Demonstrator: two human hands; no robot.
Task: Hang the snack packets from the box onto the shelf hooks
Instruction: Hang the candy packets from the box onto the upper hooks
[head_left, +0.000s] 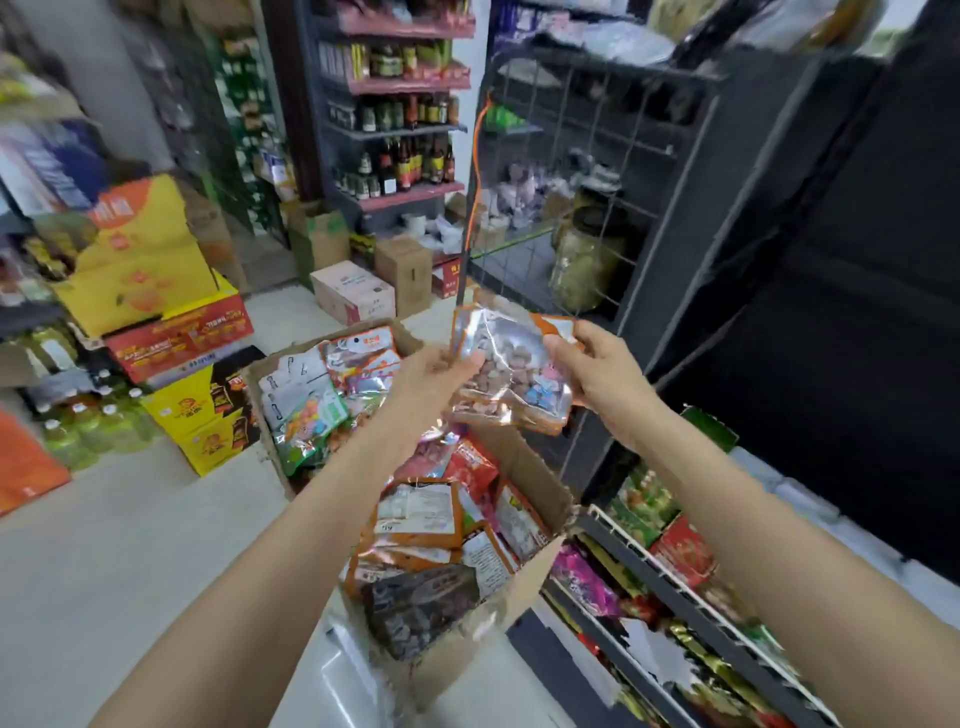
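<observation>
Both my hands hold one clear, orange-edged snack packet (511, 371) of brown nuts, lifted above the open cardboard box (524, 587). My left hand (434, 371) grips its left edge and my right hand (592, 364) pinches its upper right corner. Below, the box holds several more snack packets (421, 512) in orange, red and green. The dark wire-grid shelf (597, 171) stands just behind the held packet; its hooks are too blurred to make out.
A low rack (670, 577) with packaged goods runs along the lower right. Yellow and red cartons (171, 332) are stacked at left, with green bottles (93, 431) beside them. Bottle shelves (400, 130) and more cartons (353, 291) stand at the back on a pale floor.
</observation>
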